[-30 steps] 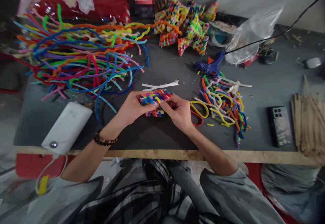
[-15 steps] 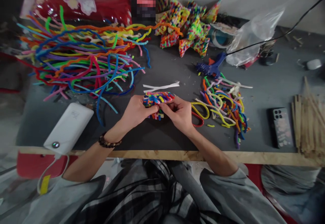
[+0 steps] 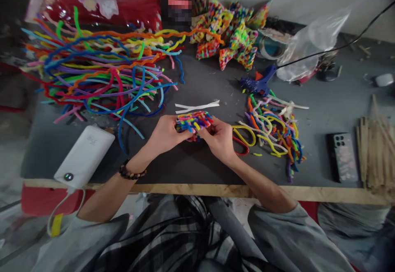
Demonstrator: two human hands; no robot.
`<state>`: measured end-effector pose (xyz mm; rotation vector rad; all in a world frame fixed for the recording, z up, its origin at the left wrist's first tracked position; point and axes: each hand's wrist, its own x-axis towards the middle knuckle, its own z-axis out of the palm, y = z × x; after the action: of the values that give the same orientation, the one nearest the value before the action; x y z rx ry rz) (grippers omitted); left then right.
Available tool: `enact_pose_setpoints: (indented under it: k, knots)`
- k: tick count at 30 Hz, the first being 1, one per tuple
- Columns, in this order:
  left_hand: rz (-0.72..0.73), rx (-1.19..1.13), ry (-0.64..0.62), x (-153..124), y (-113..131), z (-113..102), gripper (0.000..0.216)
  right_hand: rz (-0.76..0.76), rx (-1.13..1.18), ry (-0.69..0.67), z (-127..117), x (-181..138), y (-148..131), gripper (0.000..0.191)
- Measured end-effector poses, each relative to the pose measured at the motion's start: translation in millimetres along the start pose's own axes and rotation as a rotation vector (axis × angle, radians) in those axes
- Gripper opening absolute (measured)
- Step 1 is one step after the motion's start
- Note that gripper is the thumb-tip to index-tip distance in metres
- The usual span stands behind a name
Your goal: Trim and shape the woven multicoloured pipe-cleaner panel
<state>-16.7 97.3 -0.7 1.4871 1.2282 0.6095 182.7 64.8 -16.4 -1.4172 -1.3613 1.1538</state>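
To handle the woven piece (image 3: 195, 119) well, it seems best to press evenly with both thumbs, so its strands do not loosen. The left hand (image 3: 166, 134) and the right hand (image 3: 221, 138) hold its two sides in their fingers, over the worktop (image 3: 185, 169). It looks thick, fuzzy and many-coloured.
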Motion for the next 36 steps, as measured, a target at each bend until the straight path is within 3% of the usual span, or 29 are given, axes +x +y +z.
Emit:
enact_pose_setpoints:
  k: [6,10,14,17,20,26,36]
  knots:
    - [-0.013,0.041,0.019,-1,-1,1,0.024,-0.035,-0.074,0.06,-2,6,-3,0.048]
    - [0.019,0.133,0.078,-1,3,1,0.024,-0.004,-0.071,0.0,-1,12,-1,0.037]
    - [-0.045,-0.162,0.084,0,2,5,0.015,-0.032,-0.003,0.016,2,9,-1,0.033]
    - [-0.051,-0.416,0.173,0,-2,8,0.025,0.009,0.062,0.07,4,3,1,0.043]
    - [-0.044,-0.518,0.216,0,-2,10,0.032,-0.008,0.07,0.104,6,0,3,0.037]
    - [-0.056,-0.443,0.232,2,1,9,0.028,-0.017,0.028,0.148,8,0,1,0.022]
    - [-0.044,-0.307,0.207,0,-3,7,0.022,-0.021,-0.069,0.139,9,-3,-5,0.014]
